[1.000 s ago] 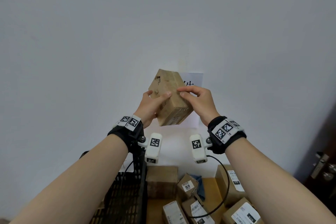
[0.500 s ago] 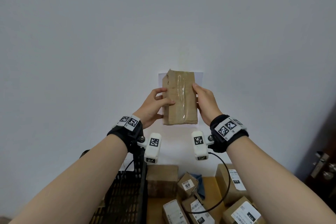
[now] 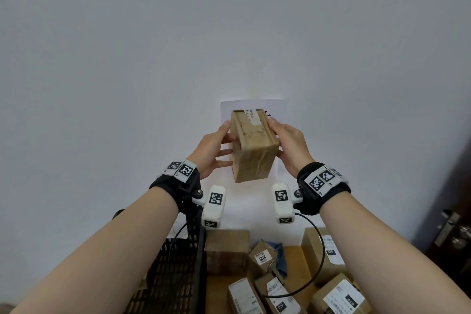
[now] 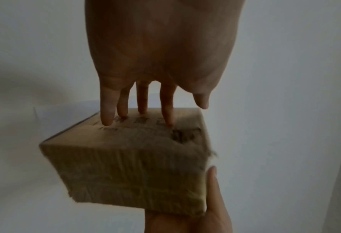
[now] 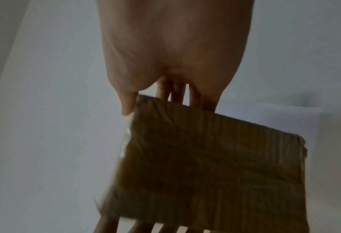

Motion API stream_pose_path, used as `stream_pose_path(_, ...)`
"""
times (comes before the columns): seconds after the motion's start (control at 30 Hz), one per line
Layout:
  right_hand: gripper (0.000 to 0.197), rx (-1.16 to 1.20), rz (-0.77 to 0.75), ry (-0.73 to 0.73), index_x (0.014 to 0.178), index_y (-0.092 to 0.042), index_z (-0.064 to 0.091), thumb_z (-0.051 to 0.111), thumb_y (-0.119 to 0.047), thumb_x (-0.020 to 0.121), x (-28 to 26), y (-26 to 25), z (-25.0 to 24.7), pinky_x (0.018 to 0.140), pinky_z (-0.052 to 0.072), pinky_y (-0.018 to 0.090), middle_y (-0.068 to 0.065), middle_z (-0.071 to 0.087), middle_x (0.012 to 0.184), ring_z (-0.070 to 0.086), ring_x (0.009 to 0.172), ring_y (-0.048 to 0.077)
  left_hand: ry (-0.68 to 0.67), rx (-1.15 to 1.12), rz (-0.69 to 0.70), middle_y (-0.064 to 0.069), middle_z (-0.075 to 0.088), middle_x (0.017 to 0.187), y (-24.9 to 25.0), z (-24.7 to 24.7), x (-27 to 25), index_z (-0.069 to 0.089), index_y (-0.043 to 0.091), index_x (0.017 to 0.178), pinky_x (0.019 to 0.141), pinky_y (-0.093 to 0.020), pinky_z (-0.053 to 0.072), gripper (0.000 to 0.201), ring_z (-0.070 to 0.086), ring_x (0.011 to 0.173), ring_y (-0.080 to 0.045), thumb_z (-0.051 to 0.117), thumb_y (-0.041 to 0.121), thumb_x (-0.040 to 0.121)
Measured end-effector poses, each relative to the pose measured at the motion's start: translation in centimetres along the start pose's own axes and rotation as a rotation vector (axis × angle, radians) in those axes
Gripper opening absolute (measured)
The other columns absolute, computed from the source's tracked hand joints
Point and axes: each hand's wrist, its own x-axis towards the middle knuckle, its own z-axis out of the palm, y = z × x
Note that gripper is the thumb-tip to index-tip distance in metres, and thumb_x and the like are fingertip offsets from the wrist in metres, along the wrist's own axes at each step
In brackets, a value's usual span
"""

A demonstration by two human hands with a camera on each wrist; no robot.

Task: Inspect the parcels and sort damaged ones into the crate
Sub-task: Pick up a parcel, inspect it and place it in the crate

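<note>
I hold a brown taped cardboard parcel [image 3: 252, 150] up in front of the wall, tilted, with a white label strip on its upper face. My left hand [image 3: 220, 149] presses straight, spread fingers against its left side. My right hand [image 3: 281, 135] grips its right side, thumb in front and fingers behind. In the left wrist view the parcel [image 4: 129, 162] shows a torn, scuffed patch near one corner under my left fingers [image 4: 141, 102]. In the right wrist view the parcel [image 5: 215, 165] hangs below my right hand [image 5: 155, 100]. The black mesh crate [image 3: 175, 275] stands low on the left.
Several labelled cardboard parcels [image 3: 262, 257] lie on the wooden table [image 3: 295, 262] below my arms, to the right of the crate. A white sheet of paper [image 3: 226, 109] hangs on the wall behind the held parcel. A door handle [image 3: 448, 229] is at the right edge.
The parcel has turned in my hands: its long taped face stood upright toward me, now one end tips toward me and the labelled face shows. Both hands shifted on its sides.
</note>
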Motion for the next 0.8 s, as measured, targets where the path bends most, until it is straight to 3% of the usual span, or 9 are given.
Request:
stream_pose_path(0.13,0.018,-0.005,-0.027,-0.051,0.113,-0.012,0.074,0.069,-0.021,0.098,0.05,0.09,0.10,0.076,0.057,0.027,0.005,0.079,0.104,0.074,0.093,0.016,0.020,0.010,0.041,0.007,0.073,0.126,-0.01,0.10,-0.07,0.071,0.014,0.124,0.095,-0.051,0.060,0.048,0.068,0.119,-0.023,0.063,0.055,0.100)
stream_pose_path(0.3,0.026,-0.022,-0.037,-0.100,0.122,-0.011,0.075,0.065,-0.009,0.098,0.04,0.29,0.10,0.084,0.057,0.028,0.003,0.078,0.107,0.073,0.095,0.013,0.069,-0.047,0.060,0.002,0.072,0.124,0.46,0.05,-0.49,0.066,0.017,0.118,0.076,-0.040,0.062,0.025,0.070,0.112,-0.020,0.069,0.033,0.100)
stream_pose_path(0.47,0.027,-0.028,-0.011,-0.108,0.118,-0.019,0.076,0.069,-0.008,0.094,0.14,0.40,0.39,0.094,0.057,0.036,0.002,0.075,0.122,0.068,0.115,0.016,0.068,-0.123,0.057,0.003,0.066,0.127,0.25,-0.08,-0.48,0.061,0.023,0.127,0.077,-0.058,0.062,0.028,0.066,0.114,-0.023,0.063,0.037,0.103)
stream_pose_path(0.53,0.010,-0.025,0.031,-0.118,0.105,-0.014,0.072,0.070,-0.015,0.096,0.32,0.56,0.36,0.095,0.054,0.041,0.002,0.075,0.116,0.067,0.115,0.019,0.057,-0.162,0.050,0.003,0.063,0.131,0.26,-0.24,-0.43,0.059,0.018,0.135,0.070,-0.063,0.060,0.042,0.063,0.116,-0.025,0.058,0.046,0.104)
stream_pose_path(0.6,0.017,-0.015,0.066,-0.114,0.101,-0.012,0.063,0.071,-0.027,0.097,0.30,0.55,0.47,0.095,0.055,0.043,0.001,0.076,0.106,0.069,0.112,0.022,0.061,-0.180,0.043,0.003,0.062,0.130,0.40,-0.40,-0.44,0.059,0.011,0.135,0.066,-0.064,0.058,0.047,0.062,0.117,-0.025,0.055,0.048,0.105)
stream_pose_path(0.67,0.023,-0.042,0.069,-0.098,0.096,-0.012,0.061,0.071,-0.032,0.098,0.37,0.67,0.63,0.094,0.058,0.040,0.001,0.078,0.102,0.071,0.107,0.019,0.076,-0.166,0.046,0.004,0.064,0.123,0.70,-0.38,-0.69,0.062,0.010,0.124,0.069,-0.066,0.058,0.036,0.062,0.115,-0.024,0.056,0.040,0.106)
stream_pose_path(0.73,0.014,-0.052,0.047,-0.069,0.091,-0.015,0.061,0.070,-0.023,0.098,0.43,0.95,0.76,0.092,0.057,0.038,0.005,0.077,0.105,0.071,0.106,0.019,0.116,-0.123,0.052,0.001,0.067,0.120,0.75,-0.34,-0.73,0.060,0.013,0.128,0.081,-0.066,0.055,0.029,0.063,0.111,-0.023,0.062,0.026,0.102)
stream_pose_path(0.77,0.006,-0.042,0.038,-0.060,0.100,-0.016,0.064,0.069,-0.017,0.098,0.38,0.97,0.84,0.093,0.057,0.038,0.007,0.075,0.107,0.070,0.108,0.020,0.133,-0.091,0.058,-0.001,0.068,0.122,0.69,-0.41,-0.69,0.058,0.016,0.135,0.087,-0.064,0.054,0.036,0.064,0.110,-0.021,0.064,0.018,0.100)
stream_pose_path(0.8,0.020,-0.038,0.035,-0.062,0.116,-0.016,0.064,0.069,-0.012,0.097,0.39,0.98,0.88,0.097,0.056,0.039,0.008,0.073,0.108,0.070,0.111,0.020,0.140,-0.058,0.065,-0.003,0.070,0.124,0.58,-0.53,-0.55,0.054,0.018,0.140,0.092,-0.062,0.053,0.045,0.065,0.111,-0.020,0.064,0.011,0.097)
